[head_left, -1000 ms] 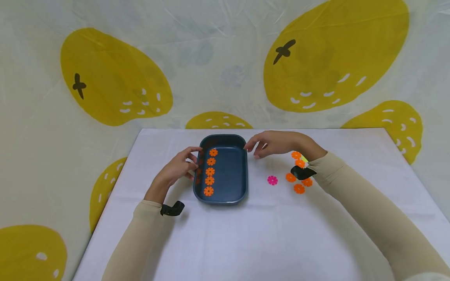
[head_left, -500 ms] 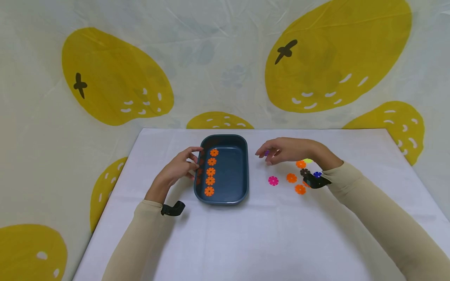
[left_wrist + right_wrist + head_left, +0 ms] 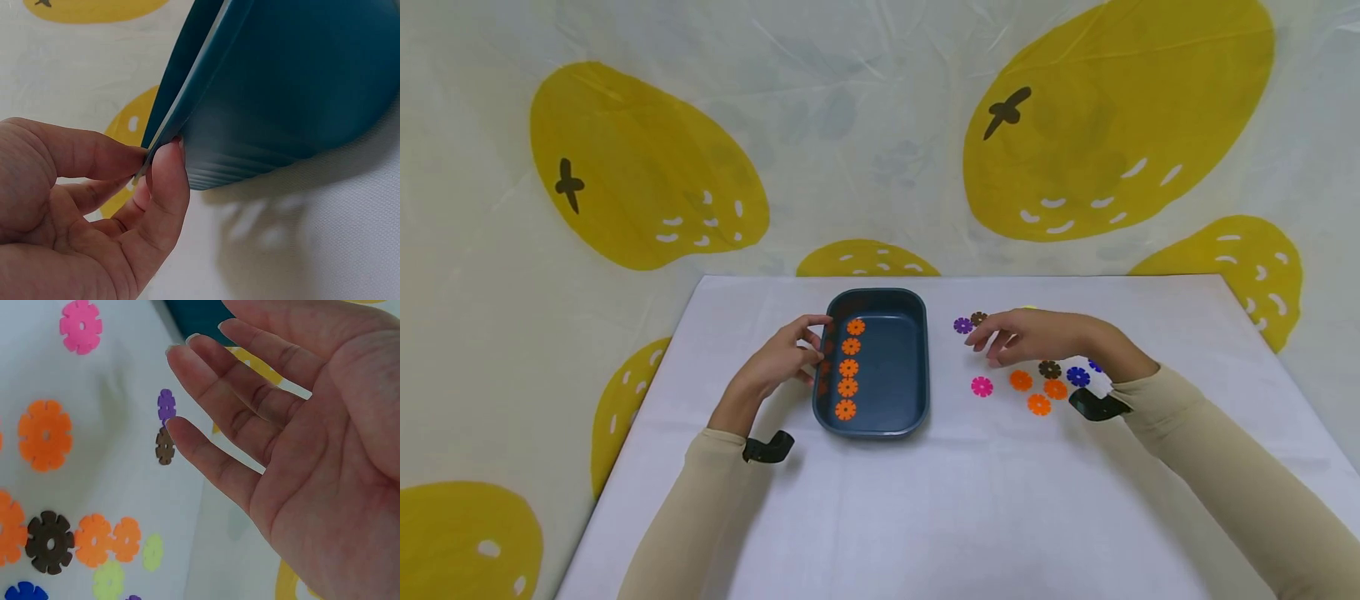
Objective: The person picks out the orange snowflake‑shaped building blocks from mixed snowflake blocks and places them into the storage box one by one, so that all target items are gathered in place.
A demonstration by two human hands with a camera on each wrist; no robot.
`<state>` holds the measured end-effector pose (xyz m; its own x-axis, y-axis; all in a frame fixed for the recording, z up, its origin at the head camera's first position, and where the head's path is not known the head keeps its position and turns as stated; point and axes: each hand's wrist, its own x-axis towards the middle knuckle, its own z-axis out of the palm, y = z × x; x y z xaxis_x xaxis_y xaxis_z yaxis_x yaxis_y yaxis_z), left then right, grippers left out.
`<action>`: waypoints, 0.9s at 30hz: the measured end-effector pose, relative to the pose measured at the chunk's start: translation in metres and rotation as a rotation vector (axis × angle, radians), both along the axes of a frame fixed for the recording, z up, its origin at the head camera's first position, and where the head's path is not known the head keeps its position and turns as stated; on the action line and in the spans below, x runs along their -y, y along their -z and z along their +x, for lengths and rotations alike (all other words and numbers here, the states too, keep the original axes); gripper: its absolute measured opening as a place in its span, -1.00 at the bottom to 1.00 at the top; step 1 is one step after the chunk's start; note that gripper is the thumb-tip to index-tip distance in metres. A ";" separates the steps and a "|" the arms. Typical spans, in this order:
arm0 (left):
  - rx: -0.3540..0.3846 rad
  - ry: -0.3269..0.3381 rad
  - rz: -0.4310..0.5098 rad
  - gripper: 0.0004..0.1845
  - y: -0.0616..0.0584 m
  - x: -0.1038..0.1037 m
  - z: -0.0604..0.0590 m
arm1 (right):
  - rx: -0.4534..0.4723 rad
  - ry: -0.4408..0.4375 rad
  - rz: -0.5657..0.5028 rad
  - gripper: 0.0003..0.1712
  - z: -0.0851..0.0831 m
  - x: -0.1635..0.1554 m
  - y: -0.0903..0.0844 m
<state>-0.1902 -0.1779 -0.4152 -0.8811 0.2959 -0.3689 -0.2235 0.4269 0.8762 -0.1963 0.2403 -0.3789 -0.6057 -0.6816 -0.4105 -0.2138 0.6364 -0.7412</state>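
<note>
The rim of the dark blue rounded plastic tray [image 3: 917,367], sitting mid-table, is pinched between thumb and fingers of the left hand [image 3: 778,360] on its left side. Five orange flower-shaped discs [image 3: 848,367] are lined up inside it. The right hand [image 3: 1037,335] is held open, fingers relaxed, nothing gripped, just above the white table [image 3: 880,500] near a pink flower disc [image 3: 981,386] and loose orange ones [image 3: 1037,392].

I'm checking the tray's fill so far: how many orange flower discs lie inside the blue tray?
5, in one column along the left side of the blue tray, from far end to near end. None looks hidden.
</note>
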 end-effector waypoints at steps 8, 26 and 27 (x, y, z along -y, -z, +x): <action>0.004 -0.004 0.000 -0.28 0.000 0.000 0.000 | 0.026 0.034 0.008 -0.49 0.010 -0.013 0.004; 0.001 -0.007 0.004 -0.28 0.003 0.001 -0.002 | 0.065 0.099 0.035 -0.49 0.036 -0.038 0.018; 0.000 -0.007 0.004 -0.28 0.003 0.001 -0.002 | 0.065 0.101 0.035 -0.50 0.038 -0.039 0.019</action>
<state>-0.1920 -0.1784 -0.4186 -0.8829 0.2917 -0.3679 -0.2265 0.4218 0.8779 -0.1587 0.2790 -0.3980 -0.6421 -0.6029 -0.4736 -0.0998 0.6782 -0.7280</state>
